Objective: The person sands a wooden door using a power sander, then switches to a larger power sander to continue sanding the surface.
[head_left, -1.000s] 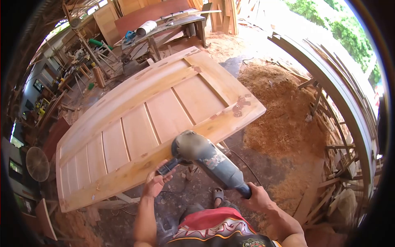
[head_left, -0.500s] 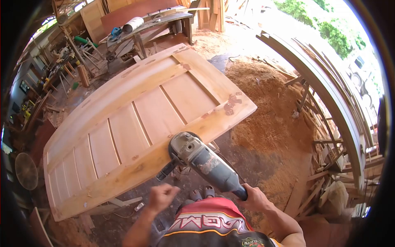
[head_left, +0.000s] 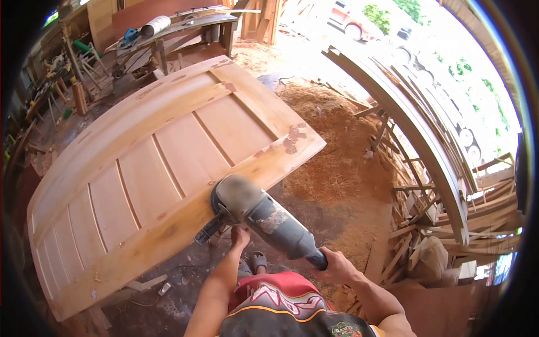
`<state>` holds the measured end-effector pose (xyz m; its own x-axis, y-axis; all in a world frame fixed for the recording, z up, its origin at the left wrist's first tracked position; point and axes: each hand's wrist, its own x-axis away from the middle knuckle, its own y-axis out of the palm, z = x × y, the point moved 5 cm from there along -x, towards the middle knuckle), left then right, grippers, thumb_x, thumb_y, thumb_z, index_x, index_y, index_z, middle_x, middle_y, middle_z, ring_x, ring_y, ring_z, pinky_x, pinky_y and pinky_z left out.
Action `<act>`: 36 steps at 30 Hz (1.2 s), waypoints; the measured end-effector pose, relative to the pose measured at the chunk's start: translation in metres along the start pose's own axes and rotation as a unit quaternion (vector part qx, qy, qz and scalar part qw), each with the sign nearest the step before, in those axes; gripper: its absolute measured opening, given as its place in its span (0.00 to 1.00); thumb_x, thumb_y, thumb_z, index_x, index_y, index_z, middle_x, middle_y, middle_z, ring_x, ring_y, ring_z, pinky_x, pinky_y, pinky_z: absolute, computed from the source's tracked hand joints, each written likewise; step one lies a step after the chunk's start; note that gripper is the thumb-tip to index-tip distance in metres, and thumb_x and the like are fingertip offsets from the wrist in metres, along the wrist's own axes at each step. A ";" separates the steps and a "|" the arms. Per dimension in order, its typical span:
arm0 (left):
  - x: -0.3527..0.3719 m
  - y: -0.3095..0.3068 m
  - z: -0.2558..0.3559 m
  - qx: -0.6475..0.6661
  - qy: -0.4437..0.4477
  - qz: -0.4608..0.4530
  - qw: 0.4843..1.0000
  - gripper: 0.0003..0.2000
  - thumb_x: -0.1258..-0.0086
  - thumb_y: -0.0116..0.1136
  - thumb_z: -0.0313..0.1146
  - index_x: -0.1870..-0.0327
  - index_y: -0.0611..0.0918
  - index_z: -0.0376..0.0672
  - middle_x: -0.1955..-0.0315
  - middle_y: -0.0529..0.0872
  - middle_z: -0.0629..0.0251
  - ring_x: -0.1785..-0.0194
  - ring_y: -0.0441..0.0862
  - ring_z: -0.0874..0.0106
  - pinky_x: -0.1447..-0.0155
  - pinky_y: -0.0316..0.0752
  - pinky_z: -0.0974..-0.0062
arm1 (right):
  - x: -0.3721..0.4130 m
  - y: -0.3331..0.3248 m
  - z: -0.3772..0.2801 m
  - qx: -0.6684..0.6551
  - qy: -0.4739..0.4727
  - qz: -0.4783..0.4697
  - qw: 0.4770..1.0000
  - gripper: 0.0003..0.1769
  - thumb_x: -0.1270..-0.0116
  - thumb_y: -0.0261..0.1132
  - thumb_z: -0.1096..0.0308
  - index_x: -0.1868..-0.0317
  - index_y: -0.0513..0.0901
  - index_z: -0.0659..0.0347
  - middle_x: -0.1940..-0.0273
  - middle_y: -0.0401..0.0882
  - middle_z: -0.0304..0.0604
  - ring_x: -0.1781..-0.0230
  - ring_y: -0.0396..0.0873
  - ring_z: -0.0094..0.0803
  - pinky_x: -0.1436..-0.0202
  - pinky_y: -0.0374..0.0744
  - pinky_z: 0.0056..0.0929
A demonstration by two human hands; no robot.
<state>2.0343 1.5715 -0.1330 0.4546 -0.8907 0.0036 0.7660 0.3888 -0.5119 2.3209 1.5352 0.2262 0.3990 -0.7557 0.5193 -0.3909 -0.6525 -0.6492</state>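
Observation:
An angle grinder (head_left: 281,224) lies slantwise across the near edge of a panelled wooden door (head_left: 168,157), its head over the wide frame board. My right hand (head_left: 335,265) is wrapped round the grinder's rear handle. The black side handle (head_left: 209,229) sticks out from the head to the left, with no hand on it. My left hand (head_left: 241,236) is right below the grinder's body, near the door's edge; its fingers are mostly hidden, and I cannot tell what they grip. Reddish-brown patches (head_left: 293,137) mark the door's right corner.
Shavings and sawdust (head_left: 325,151) cover the floor beyond the door. Stacked long boards (head_left: 404,129) stand on the right, with scrap wood beneath. A workbench (head_left: 185,31) at the back holds a white cylinder (head_left: 155,26) and a blue tool (head_left: 130,36).
My left hand has moved from a loose fist left of the grinder to just below its body. My right hand keeps its hold. The view has shifted to the right.

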 end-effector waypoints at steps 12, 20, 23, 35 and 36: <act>0.116 -0.037 0.038 -0.019 0.068 -0.383 0.921 0.12 0.28 0.62 0.41 0.55 0.86 0.41 0.64 0.90 0.47 0.56 0.88 0.45 0.50 0.81 0.51 | -0.003 -0.017 -0.006 0.012 -0.015 -0.028 0.999 0.31 0.40 0.76 0.51 0.41 0.81 0.60 0.59 0.88 0.57 0.57 0.88 0.49 0.51 0.82 0.45; 0.062 -0.263 0.291 -0.253 0.258 0.078 0.929 0.21 0.38 0.74 0.45 0.53 0.83 0.39 0.53 0.88 0.54 0.50 0.83 0.51 0.42 0.73 0.53 | -0.050 0.005 0.038 -0.143 -0.047 -0.216 0.965 0.37 0.38 0.76 0.43 0.39 0.81 0.64 0.58 0.86 0.46 0.54 0.81 0.34 0.47 0.77 0.34; 0.024 -0.250 0.262 -0.337 0.099 -0.073 0.933 0.28 0.38 0.73 0.44 0.42 0.78 0.37 0.48 0.87 0.47 0.44 0.84 0.48 0.39 0.76 0.52 | -0.055 -0.005 0.041 -0.166 -0.055 -0.254 0.951 0.36 0.37 0.76 0.46 0.39 0.81 0.66 0.57 0.85 0.42 0.54 0.79 0.30 0.47 0.77 0.31; 0.013 -0.186 0.223 -0.249 -0.121 -0.046 0.960 0.14 0.41 0.66 0.34 0.61 0.86 0.31 0.64 0.89 0.38 0.56 0.89 0.43 0.51 0.83 0.49 | -0.129 -0.037 0.081 -0.328 -0.073 -0.374 0.865 0.35 0.39 0.77 0.56 0.39 0.79 0.70 0.55 0.88 0.50 0.59 0.86 0.34 0.53 0.86 0.35; 0.012 -0.182 0.227 -0.230 -0.133 -0.013 0.964 0.14 0.41 0.67 0.34 0.60 0.86 0.32 0.64 0.89 0.38 0.56 0.89 0.44 0.52 0.83 0.49 | -0.128 -0.053 0.068 -0.317 -0.111 -0.371 0.866 0.35 0.39 0.78 0.56 0.39 0.78 0.70 0.56 0.88 0.50 0.59 0.87 0.34 0.53 0.86 0.35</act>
<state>2.0034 1.5431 0.1551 0.5855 -0.7831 0.2096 0.5240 0.1684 -0.8349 2.3473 1.6703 0.1561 0.8569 -0.1324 0.4982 -0.3077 -0.9067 0.2883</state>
